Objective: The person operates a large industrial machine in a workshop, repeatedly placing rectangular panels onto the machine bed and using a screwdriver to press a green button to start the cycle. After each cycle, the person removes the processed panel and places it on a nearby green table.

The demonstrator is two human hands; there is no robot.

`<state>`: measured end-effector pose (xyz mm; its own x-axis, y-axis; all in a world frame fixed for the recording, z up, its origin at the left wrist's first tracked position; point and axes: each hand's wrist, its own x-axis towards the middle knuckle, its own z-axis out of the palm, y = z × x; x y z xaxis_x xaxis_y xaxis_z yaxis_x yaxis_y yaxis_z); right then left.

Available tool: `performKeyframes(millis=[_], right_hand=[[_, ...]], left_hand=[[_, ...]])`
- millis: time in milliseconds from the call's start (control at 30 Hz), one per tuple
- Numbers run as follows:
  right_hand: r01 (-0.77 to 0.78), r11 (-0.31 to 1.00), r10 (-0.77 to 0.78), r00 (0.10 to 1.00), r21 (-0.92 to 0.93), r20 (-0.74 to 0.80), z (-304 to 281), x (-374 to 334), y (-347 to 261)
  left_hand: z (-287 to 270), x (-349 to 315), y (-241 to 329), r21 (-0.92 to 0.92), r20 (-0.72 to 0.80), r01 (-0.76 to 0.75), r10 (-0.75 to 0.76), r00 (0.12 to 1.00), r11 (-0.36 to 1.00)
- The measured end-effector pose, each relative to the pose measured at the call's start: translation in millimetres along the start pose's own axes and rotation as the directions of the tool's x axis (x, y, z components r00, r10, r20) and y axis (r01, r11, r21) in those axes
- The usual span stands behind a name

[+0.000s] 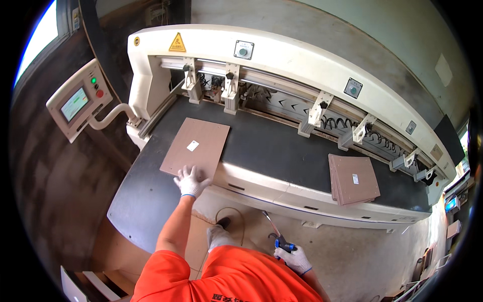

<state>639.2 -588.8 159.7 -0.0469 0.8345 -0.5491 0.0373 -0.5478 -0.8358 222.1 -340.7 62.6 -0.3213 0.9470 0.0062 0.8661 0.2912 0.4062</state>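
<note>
My left hand (pixel 192 181), in a white glove, lies with fingers spread on the near edge of a brownish panel (pixel 193 135). That flat panel bears a small white label and rests on the machine's dark table (pixel 266 138). Low on the right, my gloved right hand (pixel 297 258) is closed round the handle of a blue and black air blow gun (pixel 285 244). Its thin metal nozzle points up and away from me, above the floor. A stack of similar panels (pixel 355 176) stands on the right part of the table, a white label on top.
A long white machine beam (pixel 297 63) spans the table's far side, with several clamps (pixel 230 89) hanging beneath it. To the left, a control panel (pixel 80 100) with screen and buttons sits on a curved arm. A thin hose (pixel 243 226) loops over the floor near my foot.
</note>
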Motion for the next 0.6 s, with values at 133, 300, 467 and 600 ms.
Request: performKeyframes(millis=[133, 300, 467, 600], right_hand=[[-0.021, 0.992, 0.025, 0.999, -0.124, 0.028, 23.2, 52.6, -26.8], [0.109, 0.985, -0.103, 0.993, -0.134, 0.054, 66.5, 123.9, -74.6], [0.230, 0.843, -0.327, 0.937, -0.486, -0.124, 95.1, 202.8, -146.5], [0.298, 0.740, -0.525, 0.816, -0.603, -0.242, 127.5, 235.7, -236.4]], left_hand=[[2.8, 54.7, -49.5, 0.114, 0.071, -0.114, 0.106, 0.992, 0.987], [10.9, 131.3, -40.3, 0.102, 0.100, -0.150, 0.140, 0.985, 0.983], [9.0, 192.6, -42.8, 0.081, 0.111, -0.214, 0.204, 0.973, 0.973], [4.2, 215.9, -33.7, 0.087, 0.153, -0.259, 0.244, 0.958, 0.962]])
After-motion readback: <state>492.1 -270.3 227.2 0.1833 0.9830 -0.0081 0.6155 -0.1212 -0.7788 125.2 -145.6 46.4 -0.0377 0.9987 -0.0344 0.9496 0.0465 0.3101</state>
